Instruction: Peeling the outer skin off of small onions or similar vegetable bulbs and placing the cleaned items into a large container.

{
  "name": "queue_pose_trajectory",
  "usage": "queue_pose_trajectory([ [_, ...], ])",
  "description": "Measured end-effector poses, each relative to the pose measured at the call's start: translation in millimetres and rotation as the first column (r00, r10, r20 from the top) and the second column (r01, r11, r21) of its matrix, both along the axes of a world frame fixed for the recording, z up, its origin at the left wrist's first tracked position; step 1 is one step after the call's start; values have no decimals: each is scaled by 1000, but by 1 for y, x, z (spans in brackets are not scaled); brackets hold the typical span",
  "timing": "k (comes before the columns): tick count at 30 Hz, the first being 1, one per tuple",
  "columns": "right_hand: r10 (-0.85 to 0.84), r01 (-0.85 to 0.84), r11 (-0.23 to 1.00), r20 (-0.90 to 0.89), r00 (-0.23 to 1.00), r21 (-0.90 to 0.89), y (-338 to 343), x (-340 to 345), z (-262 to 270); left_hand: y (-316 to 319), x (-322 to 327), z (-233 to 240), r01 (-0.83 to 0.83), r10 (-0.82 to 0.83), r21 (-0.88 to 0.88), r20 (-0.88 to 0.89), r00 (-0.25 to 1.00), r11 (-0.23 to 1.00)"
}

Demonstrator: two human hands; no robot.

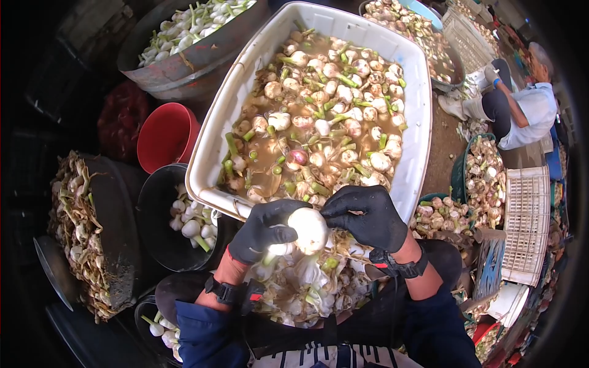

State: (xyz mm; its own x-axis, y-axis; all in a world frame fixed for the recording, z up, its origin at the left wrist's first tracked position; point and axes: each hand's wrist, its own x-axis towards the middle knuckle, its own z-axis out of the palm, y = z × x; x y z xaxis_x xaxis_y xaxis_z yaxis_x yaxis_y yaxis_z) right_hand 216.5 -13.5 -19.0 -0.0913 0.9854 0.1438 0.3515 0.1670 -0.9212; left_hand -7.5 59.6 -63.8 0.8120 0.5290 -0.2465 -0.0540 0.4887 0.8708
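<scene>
My left hand [267,227], in a black glove, grips a peeled white garlic bulb [309,231]. A second white bulb [280,249] shows just under that hand; whether it is also held cannot be told. My right hand [366,216], gloved too, has its fingertips pinched together against the bulb's upper right side. What lies between those fingertips is hidden. Beyond both hands stands a white plastic tub [421,152] of muddy water, with unpeeled garlic bulbs [280,121] and cut green stems floating in it. Below the hands, garlic skins and peelings [317,287] are heaped at my lap.
Left of the tub are a red bucket [163,138], a black bucket [154,216] holding white bulbs, and a large metal drum [184,69] of cleaned garlic. On the right, baskets of unpeeled garlic [485,179] stand beside a white plastic crate [526,225]. Another person [529,110] sits farther back.
</scene>
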Motion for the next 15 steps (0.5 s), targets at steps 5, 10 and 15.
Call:
queue_pose_trajectory([
  [5, -27, 28, 1000, 17, 999, -13, -3, -3, 1, -1, 1, -2, 25, -24, -26, 28, 999, 999],
  [10, -73, 71, 997, 51, 996, 36, -9, -13, -1, -1, -1, -3, 60, -57, -59, 38, 998, 996],
  [15, -97, 75, 986, 151, 984, 148, -11, -17, -7, -2, 3, 5, 75, -74, -66, 24, 997, 995],
])
